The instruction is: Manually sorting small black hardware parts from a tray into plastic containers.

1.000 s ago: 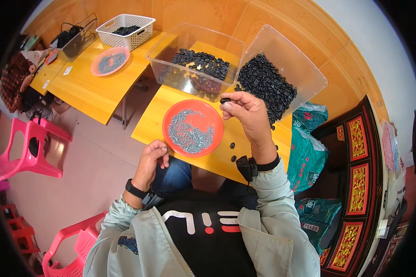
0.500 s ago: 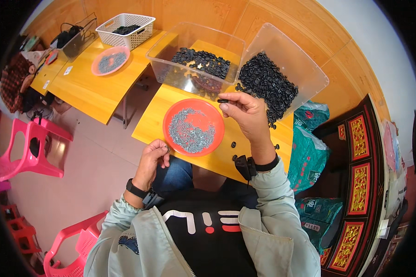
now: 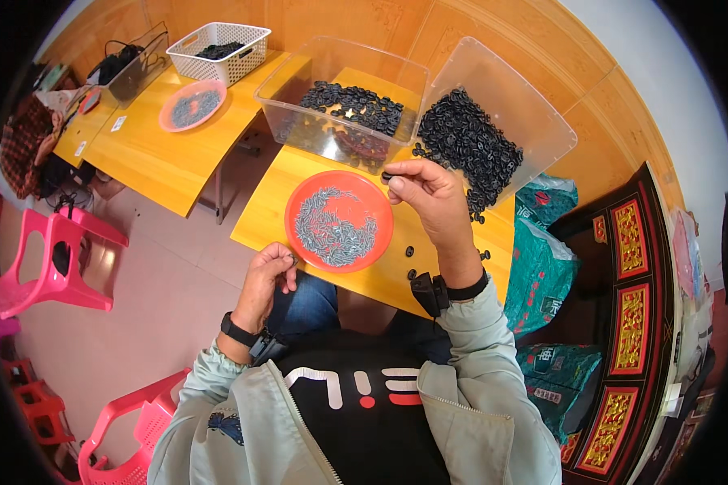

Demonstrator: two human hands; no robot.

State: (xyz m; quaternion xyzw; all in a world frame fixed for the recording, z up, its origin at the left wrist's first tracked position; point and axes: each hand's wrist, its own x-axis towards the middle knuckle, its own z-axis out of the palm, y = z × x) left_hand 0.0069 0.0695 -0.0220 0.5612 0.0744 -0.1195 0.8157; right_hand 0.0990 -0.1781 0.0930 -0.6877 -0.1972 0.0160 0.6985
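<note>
Between the thumb and index finger of my right hand (image 3: pixel 430 194) is a small black oval plastic piece (image 3: pixel 387 176). The hand is raised in front of the clear plastic bin (image 3: pixel 271 121), which holds many similar pieces. My left hand (image 3: pixel 265 279) is closed in a pinch beside the near left rim of a red plate (image 3: pixel 384 242). A tiny thing shows at its fingertips, too small to name. Heaped on the plate are small grey metal screws (image 3: pixel 332 242). Two loose black pieces (image 3: pixel 410 251) lie on the table right of the plate.
A tilted clear bin (image 3: pixel 534 105) spills black pieces onto the yellow table (image 3: pixel 255 218). Green bags (image 3: pixel 542 275) stand right of it. On another table are a white basket (image 3: pixel 259 52) and a pink plate (image 3: pixel 166 113). Pink chairs (image 3: pixel 81 279) stand at the left.
The black piece in my right hand has turned and now looks shorter. My left hand has barely moved.
</note>
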